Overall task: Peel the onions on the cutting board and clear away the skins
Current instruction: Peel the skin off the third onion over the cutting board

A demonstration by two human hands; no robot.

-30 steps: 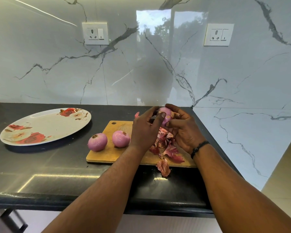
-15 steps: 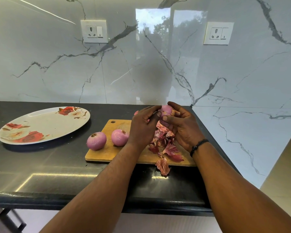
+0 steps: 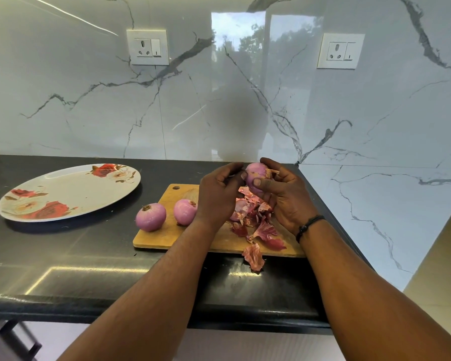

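Glossy white marble with grey veins fills the wall ahead of me, carrying two white wall sockets point(image 3: 147, 47), and below it runs a black countertop point(image 3: 63, 256) that ends at a corner on the right. From the head camera, the only view I have, a wooden cutting board point(image 3: 167, 237) lies on the counter near the middle.

My right hand point(image 3: 284, 199) holds a purple onion point(image 3: 255, 175) up above the far part of the board, fingers curled behind it and the thumb pressed on its front face. A flap of papery skin stands off the onion's right side. My left hand point(image 3: 216, 194) sits just beside the onion with its fingers bent toward it; the fingertips are at the onion's left edge, but I cannot tell whether they pinch anything. A dark band circles my right wrist.

Two peeled onions rest at the board's left end: one point(image 3: 150, 217) at the very edge, the other point(image 3: 185, 211) just to its right, partly behind my left wrist. A heap of reddish onion skins point(image 3: 261, 225) lies on the board under my hands, and one loose skin point(image 3: 254, 257) hangs over the near edge onto the counter.

Well to the left sits an oval white plate point(image 3: 71, 188) printed with red flowers.
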